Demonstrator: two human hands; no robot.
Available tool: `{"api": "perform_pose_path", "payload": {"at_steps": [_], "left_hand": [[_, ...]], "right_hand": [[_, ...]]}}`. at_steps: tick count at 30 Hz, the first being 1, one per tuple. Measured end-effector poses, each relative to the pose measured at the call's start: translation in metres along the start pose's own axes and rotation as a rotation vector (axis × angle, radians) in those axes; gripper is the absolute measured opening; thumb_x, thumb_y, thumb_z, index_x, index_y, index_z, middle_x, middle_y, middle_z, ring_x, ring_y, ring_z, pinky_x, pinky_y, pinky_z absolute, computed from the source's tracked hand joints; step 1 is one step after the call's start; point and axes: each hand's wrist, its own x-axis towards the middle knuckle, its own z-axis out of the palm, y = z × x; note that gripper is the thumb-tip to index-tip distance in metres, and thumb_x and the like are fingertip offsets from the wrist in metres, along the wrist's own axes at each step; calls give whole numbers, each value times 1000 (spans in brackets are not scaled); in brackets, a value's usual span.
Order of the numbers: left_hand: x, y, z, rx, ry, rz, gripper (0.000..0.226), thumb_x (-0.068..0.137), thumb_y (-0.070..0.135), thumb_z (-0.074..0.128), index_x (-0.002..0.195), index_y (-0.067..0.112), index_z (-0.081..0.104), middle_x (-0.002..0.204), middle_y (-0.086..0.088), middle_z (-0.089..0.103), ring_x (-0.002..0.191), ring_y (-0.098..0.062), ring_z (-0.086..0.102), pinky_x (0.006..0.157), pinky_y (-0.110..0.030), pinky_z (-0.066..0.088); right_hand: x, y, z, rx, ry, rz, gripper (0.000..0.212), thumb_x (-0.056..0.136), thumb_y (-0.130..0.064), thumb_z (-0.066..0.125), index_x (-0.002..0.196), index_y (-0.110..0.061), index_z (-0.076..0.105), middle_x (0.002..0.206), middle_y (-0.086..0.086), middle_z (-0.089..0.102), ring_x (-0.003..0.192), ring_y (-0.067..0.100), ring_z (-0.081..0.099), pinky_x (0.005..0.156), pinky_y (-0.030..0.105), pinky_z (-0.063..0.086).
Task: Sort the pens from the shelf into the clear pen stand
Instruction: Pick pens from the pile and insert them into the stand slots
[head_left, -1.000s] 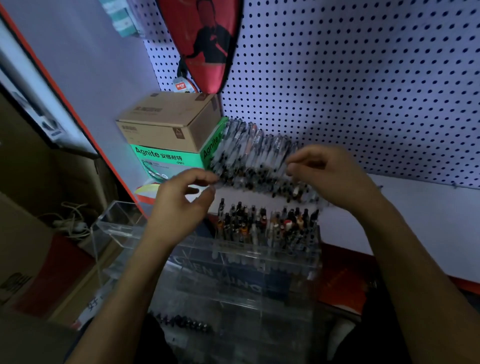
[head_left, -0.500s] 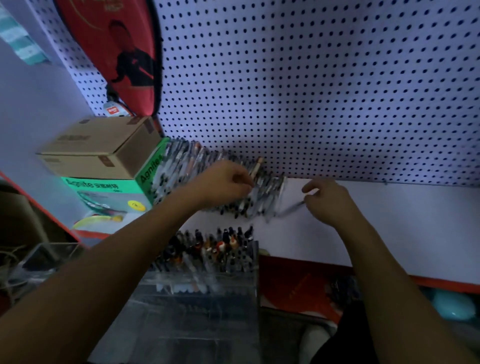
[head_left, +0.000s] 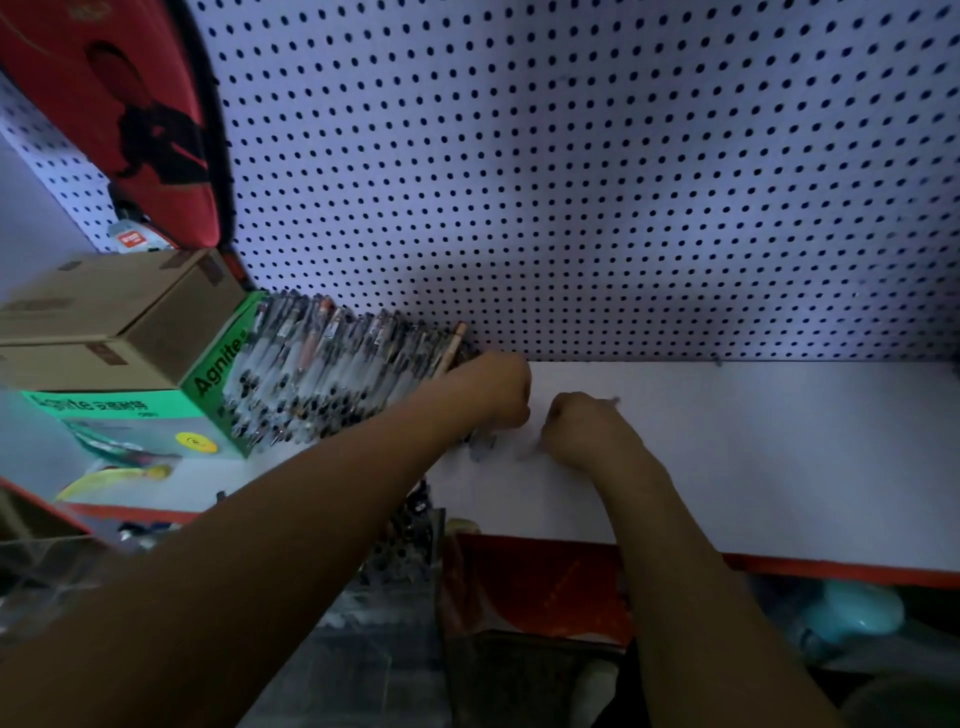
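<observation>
A person's two hands work at the right end of a slanted row of pens (head_left: 332, 374) lying on a white shelf (head_left: 753, 457), the row leaning against a green Agnite box (head_left: 218, 374) with a brown cardboard box (head_left: 119, 312) stacked on top. The left hand (head_left: 493, 389) is curled at the row's end, touching the pens; what its grip holds is blurred and cannot be told. The right hand (head_left: 582, 426), just beside it, is curled with a thin pen-like tip showing past its knuckles. Below the shelf's red edge, the clear pen stand (head_left: 410, 540) holds upright pens, mostly hidden behind the left forearm. A perforated pegboard (head_left: 571, 182) backs the shelf, with a red racket bag (head_left: 130, 114) hanging at upper left.
</observation>
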Motion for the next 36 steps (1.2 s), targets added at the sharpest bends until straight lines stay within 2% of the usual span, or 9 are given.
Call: {"api": "perform_pose_path", "payload": {"at_steps": [4, 9, 12, 15, 19, 24, 27, 31, 36], "left_hand": [[8, 10, 3, -28, 38, -82, 37, 91, 6, 55, 63, 15, 32, 64, -3, 29, 54, -14, 29, 53, -29, 40], [17, 16, 12, -16, 127, -162, 6, 93, 10, 56, 96, 9, 50, 83, -4, 47, 79, -20, 50, 70, -26, 45], [18, 18, 17, -13, 106, -161, 17, 95, 6, 51, 112, 4, 56, 109, -14, 58, 100, -26, 59, 81, -30, 48], [18, 18, 16, -70, 75, -165, 12, 96, 5, 50, 105, 5, 58, 98, -12, 52, 99, -25, 58, 85, -31, 49], [12, 9, 5, -395, 153, -249, 31, 91, 8, 55, 66, 13, 37, 68, -6, 42, 58, -16, 42, 52, -23, 41], [-31, -12, -30, -1103, 256, -374, 11, 91, 9, 62, 89, -2, 63, 76, -17, 66, 61, -24, 66, 52, -28, 58], [-73, -36, -44, -1272, 350, -291, 11, 91, 9, 62, 98, 1, 67, 83, -14, 69, 66, -21, 70, 59, -29, 57], [-136, -59, -50, -1438, 406, -207, 13, 93, 8, 60, 105, 9, 66, 71, -4, 67, 62, -17, 67, 61, -28, 55], [-205, -92, -29, -1594, 539, -214, 13, 92, 1, 58, 99, 10, 64, 69, -3, 61, 57, -17, 60, 55, -27, 54]], "right_hand": [[-3, 8, -3, 23, 74, 56, 17, 94, -12, 49, 78, -10, 47, 107, 16, 62, 80, 21, 48, 69, 27, 39], [-8, 7, -5, 39, 146, 67, 19, 91, -8, 52, 108, -4, 60, 110, 14, 63, 84, 24, 55, 67, 27, 39], [-10, 7, -7, 83, 202, 39, 14, 90, -11, 55, 103, -5, 58, 108, 13, 61, 81, 22, 49, 66, 26, 37], [-13, 7, -11, 202, 204, 48, 19, 90, -10, 57, 107, -3, 54, 105, 13, 58, 83, 21, 49, 65, 27, 37], [-15, 5, -21, 547, 139, 117, 27, 87, 0, 53, 106, 19, 58, 96, 24, 68, 87, 38, 67, 76, 40, 54], [-30, -14, -28, 897, 100, 45, 16, 85, 6, 54, 81, 7, 70, 78, 16, 63, 70, 25, 57, 69, 38, 53], [-42, -32, -29, 944, 125, -98, 18, 87, -8, 64, 76, 6, 67, 70, 15, 58, 70, 21, 53, 72, 39, 52], [-61, -64, -28, 1072, 33, -225, 17, 90, -27, 70, 93, -12, 76, 92, 9, 74, 89, 21, 70, 85, 38, 59], [-100, -123, -18, 1157, -169, -367, 17, 92, -12, 67, 102, 1, 67, 93, 14, 74, 84, 25, 72, 77, 34, 60]]}}
